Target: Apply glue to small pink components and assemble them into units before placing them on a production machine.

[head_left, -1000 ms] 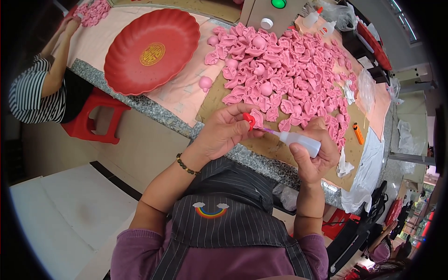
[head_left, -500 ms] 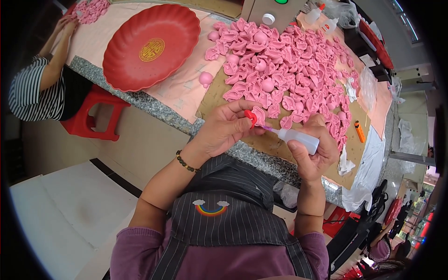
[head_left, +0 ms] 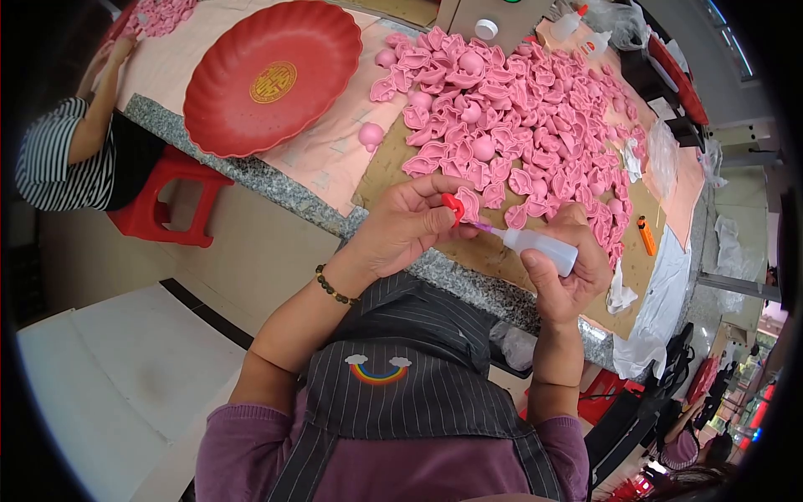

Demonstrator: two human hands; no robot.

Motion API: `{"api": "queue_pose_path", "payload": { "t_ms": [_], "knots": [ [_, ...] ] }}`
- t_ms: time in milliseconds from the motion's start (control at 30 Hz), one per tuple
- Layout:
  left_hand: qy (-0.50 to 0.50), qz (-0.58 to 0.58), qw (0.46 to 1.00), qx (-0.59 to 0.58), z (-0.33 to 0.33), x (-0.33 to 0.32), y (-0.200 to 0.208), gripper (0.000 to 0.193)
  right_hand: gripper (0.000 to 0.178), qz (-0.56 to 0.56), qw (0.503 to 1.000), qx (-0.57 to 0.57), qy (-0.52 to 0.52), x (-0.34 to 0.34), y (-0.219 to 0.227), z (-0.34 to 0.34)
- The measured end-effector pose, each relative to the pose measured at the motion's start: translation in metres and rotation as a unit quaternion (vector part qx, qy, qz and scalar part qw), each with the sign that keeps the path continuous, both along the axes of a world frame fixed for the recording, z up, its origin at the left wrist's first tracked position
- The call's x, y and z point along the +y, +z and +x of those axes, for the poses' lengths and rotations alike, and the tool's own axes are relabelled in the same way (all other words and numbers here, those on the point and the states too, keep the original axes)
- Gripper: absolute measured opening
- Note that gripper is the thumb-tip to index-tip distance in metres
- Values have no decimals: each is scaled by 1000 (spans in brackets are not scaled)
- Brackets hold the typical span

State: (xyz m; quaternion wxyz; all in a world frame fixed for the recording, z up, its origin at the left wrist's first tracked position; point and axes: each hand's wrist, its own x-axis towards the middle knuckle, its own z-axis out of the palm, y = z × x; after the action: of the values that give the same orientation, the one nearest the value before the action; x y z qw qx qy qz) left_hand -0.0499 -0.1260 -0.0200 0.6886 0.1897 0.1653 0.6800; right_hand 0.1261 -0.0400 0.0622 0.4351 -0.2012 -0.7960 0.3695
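Observation:
In my left hand (head_left: 403, 227) the thumb and fingertips pinch a pink curved moulded piece (head_left: 471, 203), with a small red piece (head_left: 453, 207) beside the thumb. Whether the red piece is joined to the pink one I cannot tell. My right hand (head_left: 581, 269) is wrapped round a translucent squeeze bottle (head_left: 544, 249), held tilted. Its thin purple nozzle (head_left: 485, 227) points left at the pink piece; contact between them is too small to make out. Just beyond my hands spreads a heap of similar pink moulded pieces (head_left: 519, 125), some of them round.
A big red scalloped tray (head_left: 217, 109) lies at the far left. An orange cutter or lighter (head_left: 646, 236) and crumpled tissue (head_left: 621, 294) lie right of the heap. White bottles (head_left: 567, 25) stand behind. A co-worker in striped sleeves (head_left: 54, 155) sits left near a red stool (head_left: 171, 205).
The bottle and my right hand have shifted very slightly to the right. My left hand keeps its pinch on the pink piece, and the whole view has moved a little.

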Motion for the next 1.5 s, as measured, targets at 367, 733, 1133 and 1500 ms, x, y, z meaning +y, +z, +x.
{"api": "queue_pose_path", "payload": {
  "t_ms": [367, 733, 1133, 1500],
  "knots": [
    [-3, -11, 1000, 2, 0, 0, 1, 36, 19, 10, 1000, -3, -1, 2, 0, 1],
    [-3, -5, 1000, 5, 0, 0, 0, 41, 20, 11, 999, 33, 5, 2, -2, 1],
    [9, -7, 999, 30, 2, 0, 0, 41, 20, 4, 1000, 18, 9, 0, -2, -1],
    [1, -16, 999, 35, 2, 0, 1, 42, 19, -1, 1000, 10, 5, 0, -2, 0]
  ]
}}
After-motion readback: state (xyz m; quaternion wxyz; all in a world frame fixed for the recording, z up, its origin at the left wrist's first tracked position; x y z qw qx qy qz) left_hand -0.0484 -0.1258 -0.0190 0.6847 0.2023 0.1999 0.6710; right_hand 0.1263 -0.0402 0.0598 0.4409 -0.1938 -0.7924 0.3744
